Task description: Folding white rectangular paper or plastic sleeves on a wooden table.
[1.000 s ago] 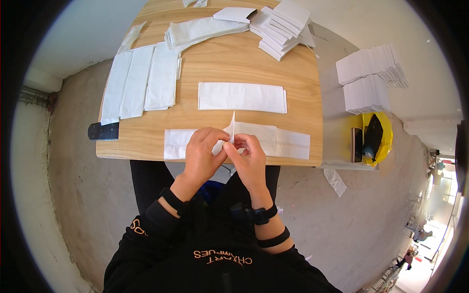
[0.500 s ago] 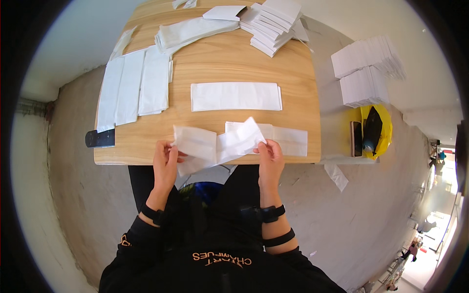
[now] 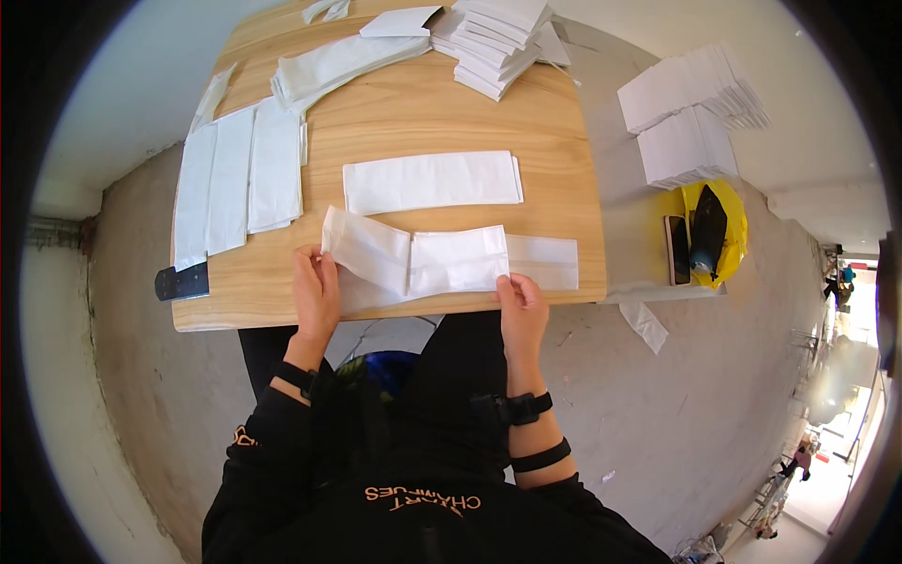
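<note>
Along the table's near edge, a thin white folded sheet [image 3: 458, 261] is stretched between my hands, with a crease near its middle. Its left flap is lifted at an angle, while the right half lies nearly flat. My left hand [image 3: 317, 289] pinches the left end between thumb and fingers. At the lower right corner, my right hand [image 3: 522, 308] pinches the sheet's edge. Part of another white strip [image 3: 547, 262] shows beneath it on the right. Just beyond lies a flat stack of white strips [image 3: 430, 181].
More white strips [image 3: 228, 179] lie at left on the wooden table [image 3: 395, 113], near a dark flat object [image 3: 182, 281]. White folded pieces [image 3: 498, 47] are piled at the back. At right are paper stacks [image 3: 686, 146], a phone [image 3: 676, 250] and a yellow bag [image 3: 733, 246] holding a bottle.
The sheet has been lowered and spread flatter, its raised right corner now down. My left hand has moved up slightly with its end. The whole view has shifted a little.
</note>
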`<state>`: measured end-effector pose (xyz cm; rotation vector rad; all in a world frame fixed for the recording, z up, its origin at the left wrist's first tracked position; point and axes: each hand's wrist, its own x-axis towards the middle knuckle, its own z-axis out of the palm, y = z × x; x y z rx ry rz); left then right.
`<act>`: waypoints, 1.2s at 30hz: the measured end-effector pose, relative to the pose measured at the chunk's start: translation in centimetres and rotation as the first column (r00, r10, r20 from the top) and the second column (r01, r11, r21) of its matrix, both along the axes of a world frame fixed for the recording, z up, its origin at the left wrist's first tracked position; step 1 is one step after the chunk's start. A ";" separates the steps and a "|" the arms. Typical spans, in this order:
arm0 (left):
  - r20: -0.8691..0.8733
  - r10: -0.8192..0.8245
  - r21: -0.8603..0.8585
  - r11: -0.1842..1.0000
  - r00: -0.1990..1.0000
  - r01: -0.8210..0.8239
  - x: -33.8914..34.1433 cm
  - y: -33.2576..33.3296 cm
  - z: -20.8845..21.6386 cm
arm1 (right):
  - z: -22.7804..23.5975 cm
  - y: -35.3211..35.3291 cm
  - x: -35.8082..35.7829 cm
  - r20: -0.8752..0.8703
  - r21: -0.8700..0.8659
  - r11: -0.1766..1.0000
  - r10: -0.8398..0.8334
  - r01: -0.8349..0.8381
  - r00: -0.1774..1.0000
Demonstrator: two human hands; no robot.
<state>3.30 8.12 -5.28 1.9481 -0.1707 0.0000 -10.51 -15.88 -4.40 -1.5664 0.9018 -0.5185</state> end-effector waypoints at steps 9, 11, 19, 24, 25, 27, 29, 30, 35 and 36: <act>0.110 -0.039 0.082 0.996 0.993 0.030 1.7 0.3 -0.2 | 1.3 -0.1 -0.3 -0.208 -0.387 0.910 0.070 -0.148 0.976; 0.135 -0.041 0.096 0.995 0.990 0.029 1.8 0.1 -0.2 | 1.2 -0.3 -0.4 -0.228 -0.409 0.898 0.072 -0.163 0.971; 0.151 -0.048 0.137 0.990 0.987 0.027 2.1 -0.6 0.1 | 0.9 -0.8 -0.5 -0.234 -0.448 0.877 0.071 -0.172 0.970; 0.167 -0.053 0.155 0.988 0.984 0.027 2.1 -0.5 0.0 | 1.8 -0.7 -0.4 -0.332 -0.440 0.869 0.075 -0.225 0.940; 0.179 -0.055 0.165 0.986 0.982 0.025 2.1 -0.5 0.0 | 2.3 -0.6 -0.3 -0.368 -0.444 0.867 0.055 -0.227 0.928; 0.180 -0.054 0.154 0.988 0.982 0.026 2.1 -0.6 -0.1 | 3.3 -0.4 0.2 -0.294 -0.514 0.840 0.016 -0.172 0.956; 0.181 -0.053 0.143 0.989 0.982 0.027 2.2 -0.6 -0.4 | 3.9 -0.4 0.9 -0.214 -0.578 0.809 -0.018 -0.112 0.977; 0.191 -0.046 0.136 0.990 0.981 0.020 2.2 -0.5 -0.6 | 4.2 -0.5 1.4 -0.202 -0.570 0.800 0.083 -0.186 0.976; 0.180 -0.033 0.179 0.984 0.983 0.000 2.2 -0.3 -0.8 | 3.7 -0.4 3.3 -0.253 -0.506 0.691 0.454 -0.516 0.855; 0.184 -0.033 0.166 0.986 0.982 0.002 2.2 -0.2 -1.1 | 3.5 -0.1 3.7 -0.299 -0.521 0.642 0.480 -0.563 0.825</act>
